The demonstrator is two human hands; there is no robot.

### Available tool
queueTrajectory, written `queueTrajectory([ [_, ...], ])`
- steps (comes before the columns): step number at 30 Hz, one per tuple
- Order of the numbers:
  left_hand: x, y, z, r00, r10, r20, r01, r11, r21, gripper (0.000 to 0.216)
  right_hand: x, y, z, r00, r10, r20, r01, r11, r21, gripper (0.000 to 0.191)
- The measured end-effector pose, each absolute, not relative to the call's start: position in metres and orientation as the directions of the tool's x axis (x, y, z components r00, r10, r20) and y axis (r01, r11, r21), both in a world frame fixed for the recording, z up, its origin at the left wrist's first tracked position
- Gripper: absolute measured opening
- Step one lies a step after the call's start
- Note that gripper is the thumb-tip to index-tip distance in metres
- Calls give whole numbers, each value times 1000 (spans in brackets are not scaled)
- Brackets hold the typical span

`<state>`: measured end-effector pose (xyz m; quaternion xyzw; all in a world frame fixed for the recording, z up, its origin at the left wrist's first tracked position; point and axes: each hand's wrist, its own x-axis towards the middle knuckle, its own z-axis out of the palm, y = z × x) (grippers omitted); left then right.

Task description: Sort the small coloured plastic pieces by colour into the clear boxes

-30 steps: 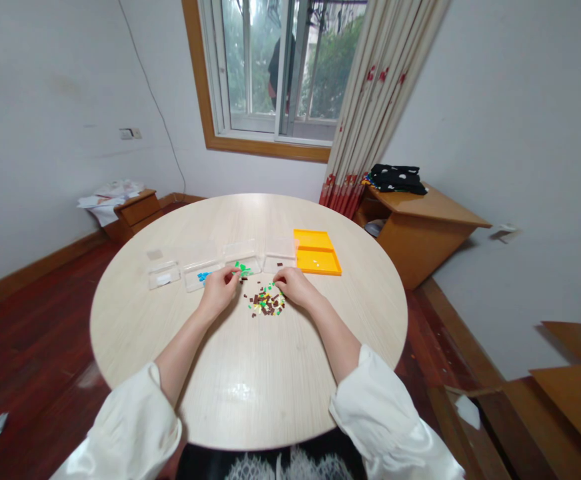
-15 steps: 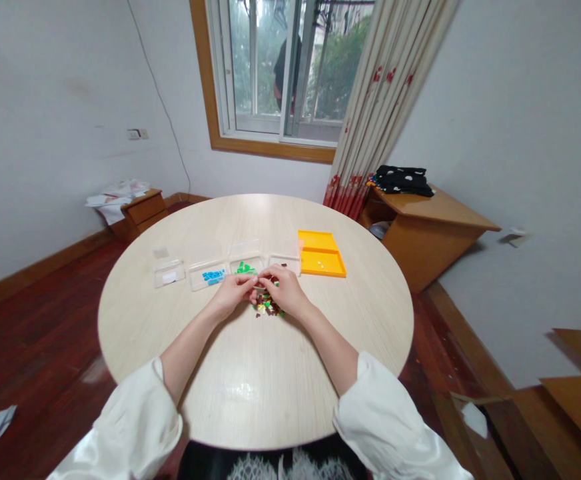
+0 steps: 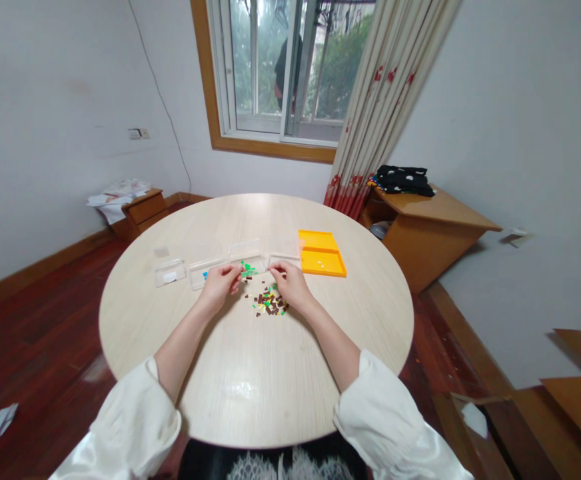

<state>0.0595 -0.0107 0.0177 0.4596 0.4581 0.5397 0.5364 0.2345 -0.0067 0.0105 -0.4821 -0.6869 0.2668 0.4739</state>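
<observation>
My left hand (image 3: 219, 287) is closed in a pinch at the near edge of the clear box of green pieces (image 3: 248, 269). What its fingertips hold, if anything, is too small to make out. It partly covers another clear box with blue pieces (image 3: 205, 275). My right hand (image 3: 290, 285) pinches too, its fingertips in front of a third clear box (image 3: 285, 257); I cannot tell what is between them. Below and between the hands lies a loose pile of small brown, green and yellow pieces (image 3: 269, 303), with a few brown bits scattered toward the green box.
An orange two-part tray (image 3: 323, 263) with small white bits stands right of the clear boxes. At the left is a small clear box (image 3: 170, 275) with a white piece inside. All rest on a round pale wooden table (image 3: 240, 373).
My hands were together over the pile and have moved apart, the left one to the left and the right one slightly right. More of the pile and the green pieces now shows.
</observation>
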Motion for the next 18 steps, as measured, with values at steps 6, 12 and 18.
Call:
queueTrajectory([
  [6,47,-5,17,-139,988,69,-76,-80,994,38,260,5,19,118,886,449,373,379,-847,15],
  [12,45,-1,6,-152,940,305,379,-230,897,24,304,20,17,340,773,536,479,348,-806,19],
  [18,47,-2,-7,173,838,517,702,-474,532,20,331,28,3,330,767,550,681,210,-702,20],
])
